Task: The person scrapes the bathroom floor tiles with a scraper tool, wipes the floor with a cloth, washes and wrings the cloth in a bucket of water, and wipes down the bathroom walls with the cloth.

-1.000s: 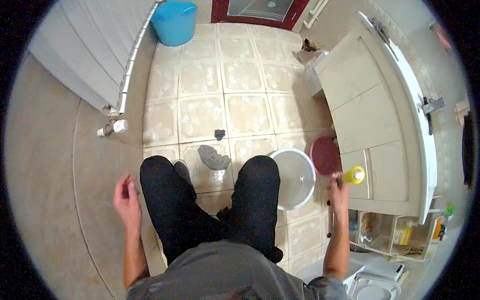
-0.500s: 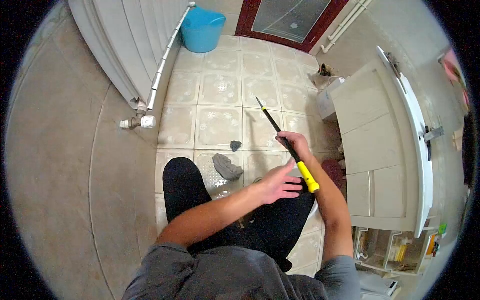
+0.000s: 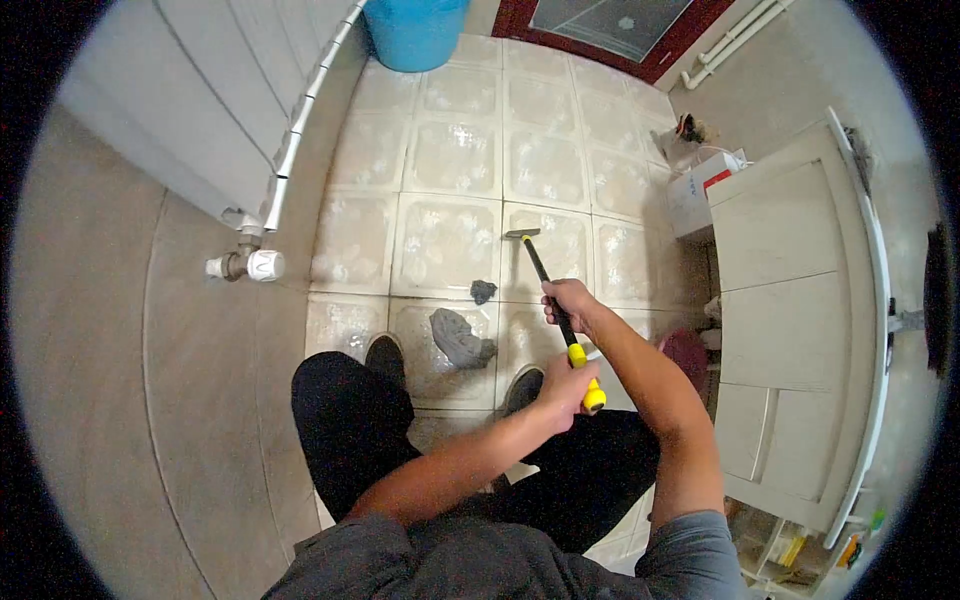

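A long-handled scraper (image 3: 537,262) with a black shaft and yellow grip slants away from me over the tiled floor. Its flat grey head lies over a tile ahead; whether it touches the floor I cannot tell. My left hand (image 3: 566,388) is closed around the yellow grip at the near end. Farther up, my right hand (image 3: 570,303) grips the black shaft. A crumpled grey cloth (image 3: 460,340) lies on the floor left of the scraper, with a small dark clump (image 3: 483,291) just beyond it.
White radiator (image 3: 190,110) with a valve (image 3: 248,265) on the left wall. A blue bucket (image 3: 415,35) stands at the back, beside a red-framed door (image 3: 650,60). Along the right are a cream cabinet (image 3: 780,290), a white box (image 3: 695,195) and a dark red round object (image 3: 684,358).
My left hand, open before, has closed on the yellow grip. The scraper has turned so its head shows flat, and its tip sits lower in view. My head view has shifted.
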`<state>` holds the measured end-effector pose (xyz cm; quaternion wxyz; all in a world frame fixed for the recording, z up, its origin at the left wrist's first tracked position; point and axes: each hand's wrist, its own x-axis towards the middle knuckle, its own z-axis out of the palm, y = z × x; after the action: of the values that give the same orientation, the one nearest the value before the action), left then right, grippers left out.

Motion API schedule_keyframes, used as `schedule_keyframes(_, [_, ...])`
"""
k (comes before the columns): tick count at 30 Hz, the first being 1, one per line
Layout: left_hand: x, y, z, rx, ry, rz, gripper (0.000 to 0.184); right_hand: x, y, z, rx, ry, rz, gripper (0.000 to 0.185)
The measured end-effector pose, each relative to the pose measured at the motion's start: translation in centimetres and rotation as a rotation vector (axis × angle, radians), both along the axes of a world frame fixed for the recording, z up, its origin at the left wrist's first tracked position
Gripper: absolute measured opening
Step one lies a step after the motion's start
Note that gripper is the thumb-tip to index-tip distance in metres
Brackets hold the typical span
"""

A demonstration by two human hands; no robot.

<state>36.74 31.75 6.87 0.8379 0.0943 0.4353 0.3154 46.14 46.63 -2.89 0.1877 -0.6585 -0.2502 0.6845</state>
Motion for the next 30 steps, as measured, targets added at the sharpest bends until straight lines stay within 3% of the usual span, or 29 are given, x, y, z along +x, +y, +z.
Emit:
schedule_keyframes(3, [1.3, -0.3, -2.1, -0.022, 0.094, 0.017, 0.022, 1.5, 0.6, -3.0, -0.033, -0.101, -0.015, 0.022])
schedule_keyframes(6, [2.5, 0.1, -3.6, 0.020, 0.131, 0.066, 0.022, 2.5, 1.4, -5.0, -0.051, -0.095, 0.019, 0.021])
schedule_keyframes(11, [2.8, 1.0, -1.5, -0.334, -0.172, 0.262, 0.023, 1.6, 1.4, -5.0, -0.034, 0.055, -0.075, 0.019])
schedule_keyframes(14, [3.4, 0.1, -2.3, -0.358, -0.189, 0.287, 0.026, 1.6, 1.1, -5.2, -0.069, 0.144, -0.046, 0.018])
schedule_keyframes(17, [3.1, -0.9, -3.5, -0.445, -0.193, 0.279, 0.032, 0.8, 0.4, -5.4, -0.003, 0.027, -0.001, 0.017])
schedule_keyframes(22, [2.9, -1.5, -4.2, -0.429, -0.245, 0.322, 0.034, 0.4, 0.6, -7.0, 0.070, -0.135, 0.083, 0.015])
schedule_keyframes(30, [2.4, -0.3, -2.5, -0.418, -0.197, 0.331, 0.030, -0.8, 1.0, -6.3, 0.050, -0.136, 0.142, 0.016])
